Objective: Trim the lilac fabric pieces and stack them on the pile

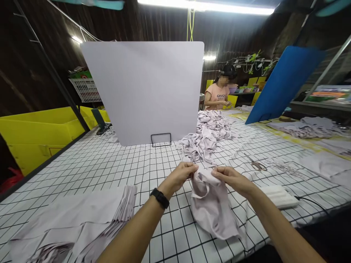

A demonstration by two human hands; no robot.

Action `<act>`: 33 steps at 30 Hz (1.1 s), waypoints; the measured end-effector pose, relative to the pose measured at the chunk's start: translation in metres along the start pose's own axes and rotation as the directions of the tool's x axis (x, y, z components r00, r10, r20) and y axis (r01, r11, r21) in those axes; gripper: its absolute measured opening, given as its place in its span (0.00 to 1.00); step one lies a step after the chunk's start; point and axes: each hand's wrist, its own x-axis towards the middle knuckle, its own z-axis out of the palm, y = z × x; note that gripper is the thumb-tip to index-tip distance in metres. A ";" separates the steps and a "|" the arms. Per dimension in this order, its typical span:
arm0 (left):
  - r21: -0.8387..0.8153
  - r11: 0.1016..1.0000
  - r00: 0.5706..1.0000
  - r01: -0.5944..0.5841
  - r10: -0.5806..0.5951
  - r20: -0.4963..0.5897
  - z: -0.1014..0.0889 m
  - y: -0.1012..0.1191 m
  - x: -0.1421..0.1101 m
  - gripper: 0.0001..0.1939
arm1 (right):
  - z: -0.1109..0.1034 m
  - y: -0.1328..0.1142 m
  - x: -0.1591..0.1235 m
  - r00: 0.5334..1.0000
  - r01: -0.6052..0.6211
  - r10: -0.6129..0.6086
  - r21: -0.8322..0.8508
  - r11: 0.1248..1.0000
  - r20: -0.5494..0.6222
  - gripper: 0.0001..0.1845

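A pale lilac-grey piece of fabric (212,208) hangs between my two hands, its lower part resting on the grid-patterned tablecloth (161,175). My left hand (182,173), with a black band on the wrist, pinches the upper left edge of the fabric. On the upper right edge, my right hand (230,177) grips it between thumb and fingers. Just beyond both hands lies a crumpled heap of the same fabric (199,146). At the lower left is a layered stack of folded fabric pieces (82,212).
A large white board (153,91) stands on a wire holder across the table; a blue board (282,84) leans at right. Scissors (258,165) and a white power strip (278,196) with a cable lie to the right. A co-worker (219,93) is at the far end. Yellow bins (41,128) stand left.
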 end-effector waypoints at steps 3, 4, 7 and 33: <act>-0.214 0.976 0.996 0.033 -0.014 0.091 -0.013 0.024 -0.021 0.25 | 0.004 -0.020 -0.014 0.998 -0.050 0.042 0.167 0.985 0.047 0.29; -0.309 0.949 0.991 0.059 -0.018 0.132 -0.015 0.030 -0.028 0.25 | 0.007 -0.025 -0.017 0.997 -0.060 0.050 0.210 0.976 0.053 0.29; -0.504 0.852 0.967 0.137 -0.005 0.256 -0.020 0.041 -0.045 0.21 | 0.018 -0.042 -0.022 0.996 -0.073 0.052 0.296 0.952 0.076 0.28; -0.140 0.990 0.965 -0.032 0.067 0.252 -0.125 0.049 -0.119 0.13 | -0.002 -0.062 -0.032 0.990 -0.048 0.058 -0.081 0.996 0.131 0.29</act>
